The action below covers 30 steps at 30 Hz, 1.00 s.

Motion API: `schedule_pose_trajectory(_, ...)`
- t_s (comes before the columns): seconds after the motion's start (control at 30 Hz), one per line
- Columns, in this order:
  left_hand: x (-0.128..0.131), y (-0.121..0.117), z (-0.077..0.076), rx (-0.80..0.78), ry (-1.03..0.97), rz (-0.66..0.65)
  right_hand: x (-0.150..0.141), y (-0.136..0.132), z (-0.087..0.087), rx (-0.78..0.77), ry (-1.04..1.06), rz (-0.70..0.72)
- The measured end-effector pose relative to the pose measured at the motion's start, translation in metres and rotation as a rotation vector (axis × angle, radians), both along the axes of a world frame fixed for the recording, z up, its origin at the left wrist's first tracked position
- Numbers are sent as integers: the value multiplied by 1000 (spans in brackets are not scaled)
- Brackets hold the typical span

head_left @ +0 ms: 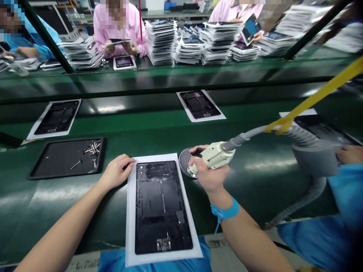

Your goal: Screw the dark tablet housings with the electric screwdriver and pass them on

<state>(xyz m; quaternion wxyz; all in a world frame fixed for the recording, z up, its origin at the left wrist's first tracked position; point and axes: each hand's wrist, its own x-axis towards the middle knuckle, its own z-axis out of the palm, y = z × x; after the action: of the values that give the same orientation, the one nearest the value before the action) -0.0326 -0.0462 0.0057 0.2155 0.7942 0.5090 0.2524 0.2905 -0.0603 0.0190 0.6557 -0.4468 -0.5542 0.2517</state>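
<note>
In front of me lies a black tablet housing [161, 200] with its inner side up, on a white sheet [131, 226] that overhangs the front edge of the bench. My left hand [117, 173] is closed at the sheet's upper left corner, fingers curled on its edge. To the right of the sheet, my right hand [214, 179] grips a cream air gun [217, 155] with a grey cable at its rear. A round perforated grey disc [185, 162] shows at the gun's front; whether it is joined to the gun I cannot tell. A blue band [227, 209] circles my right wrist.
A black tray [65, 158] with small metal parts sits on the left. More housings on sheets lie farther back, one left [58, 117], one centre [200, 104]. A grey hose nozzle [314, 158] and yellow strap [320, 92] hang right, near a co-worker's sleeve [347, 189].
</note>
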Motion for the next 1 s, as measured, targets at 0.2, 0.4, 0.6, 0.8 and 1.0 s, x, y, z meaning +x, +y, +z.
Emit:
schedule_pose_trajectory(0.2, 1, 0, -2, -4, -13, 6, -2, 0, 3, 3, 33, 4)
schedule_pose_trajectory(0.4, 2, 1, -2, -7, -24, 19, -2, -1, -1, -11, 37, -8)
schedule_pose_trajectory(0.6, 6, 3, -7, 19, 8, 79, -1, -1, 2, -4, 57, -18)
schedule_pose_trajectory(0.8, 14, 4, -11, -23, -36, 145, -31, 1, 30, 71, 244, 62)
schedule_pose_trajectory(1.0, 13, 2, -10, -53, -110, 125, -111, 16, 21, 8, 205, 361)
